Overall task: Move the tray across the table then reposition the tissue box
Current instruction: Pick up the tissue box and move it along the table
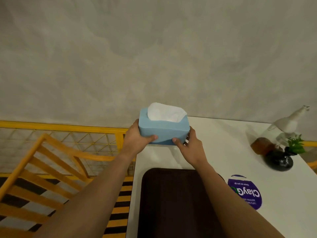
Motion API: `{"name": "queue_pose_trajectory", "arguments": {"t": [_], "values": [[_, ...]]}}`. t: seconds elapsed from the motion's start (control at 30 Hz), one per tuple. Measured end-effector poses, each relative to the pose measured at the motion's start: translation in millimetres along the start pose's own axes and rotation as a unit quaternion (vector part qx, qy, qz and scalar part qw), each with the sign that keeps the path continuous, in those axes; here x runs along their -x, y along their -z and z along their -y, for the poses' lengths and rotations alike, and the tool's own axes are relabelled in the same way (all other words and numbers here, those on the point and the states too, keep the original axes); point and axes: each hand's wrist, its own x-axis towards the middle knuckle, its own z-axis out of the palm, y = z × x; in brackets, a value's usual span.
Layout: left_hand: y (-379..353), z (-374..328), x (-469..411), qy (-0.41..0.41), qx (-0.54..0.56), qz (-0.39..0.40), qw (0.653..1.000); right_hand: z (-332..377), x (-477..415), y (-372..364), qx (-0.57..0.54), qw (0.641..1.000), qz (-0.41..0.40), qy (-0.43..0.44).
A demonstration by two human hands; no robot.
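Note:
A light blue tissue box [163, 129] with white tissue sticking out of its top is at the far left corner of the white table [223, 152]. My left hand [137, 137] grips its left end and my right hand [189, 146] grips its right end, thumbs on the near side. I cannot tell whether the box rests on the table or is lifted. A dark brown tray [175, 203] lies flat on the table close to me, under my right forearm.
A round purple sticker [245, 192] lies right of the tray. At the far right stand a white animal figurine [288, 124], a brown block [262, 146] and a small plant in a black vase [279, 160]. A yellow wooden chair [51, 169] and yellow railing [60, 126] are left of the table.

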Motion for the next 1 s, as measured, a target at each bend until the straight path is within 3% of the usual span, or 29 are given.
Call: {"name": "queue_pose_trajectory", "arguments": {"t": [0.23, 0.3, 1.0], "values": [[-14.8, 30.8, -51.7, -0.002, -0.013, 0.007, 1.0, -27.5, -50.7, -21.6, 0.01, 1.0, 0.009, -0.003], [-39.9, 63.9, -76.0, 0.016, -0.023, 0.012, 1.0, -63.8, -74.4, -36.6, 0.013, 0.999, 0.02, -0.034], [-48.3, 70.6, -123.5, -0.02, -0.02, 0.022, 0.999, -67.3, -128.5, -40.8, 0.023, 0.999, 0.033, -0.009]]}}
